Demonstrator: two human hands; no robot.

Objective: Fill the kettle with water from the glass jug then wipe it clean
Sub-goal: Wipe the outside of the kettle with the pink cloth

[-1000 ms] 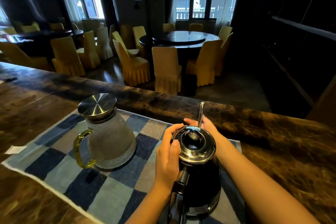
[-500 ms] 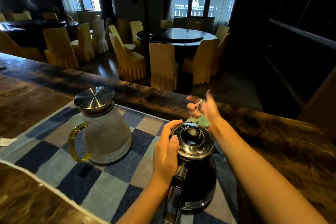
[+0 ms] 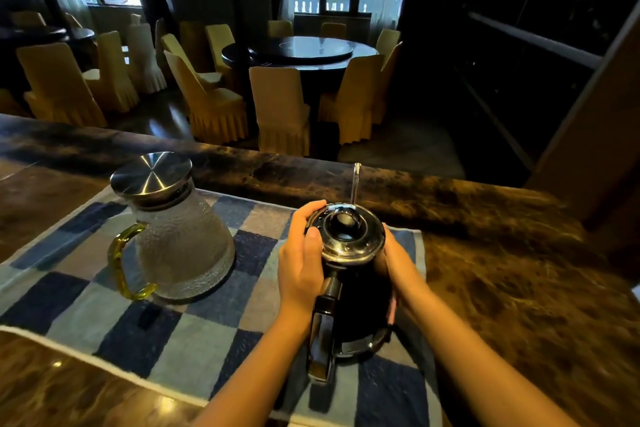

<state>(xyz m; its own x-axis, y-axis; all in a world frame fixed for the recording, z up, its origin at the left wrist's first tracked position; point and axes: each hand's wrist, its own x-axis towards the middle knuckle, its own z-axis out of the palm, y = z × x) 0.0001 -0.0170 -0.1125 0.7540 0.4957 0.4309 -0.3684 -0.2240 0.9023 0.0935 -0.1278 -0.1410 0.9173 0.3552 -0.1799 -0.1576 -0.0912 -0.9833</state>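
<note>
**Right hand back on the kettle**

Lowered from where it hovered beyond the lid half a second ago, the right hand (image 3: 398,263) now presses flat against the kettle's (image 3: 349,305) right side, fingers together; its fingertips are hidden behind the black body. The left hand (image 3: 301,263) cups the opposite side, fingers curled over the rim of the shiny lid (image 3: 344,236), thumb laid along it. Upright between both palms, the kettle stands on a blue checked cloth (image 3: 173,340), handle toward the camera. To its left on the same cloth sits the glass jug (image 3: 183,246), steel lid on. Beneath lies a dark marbled counter (image 3: 502,253); beyond it, a dim dining room with yellow-covered chairs (image 3: 280,107) around a round table (image 3: 301,52).
</note>
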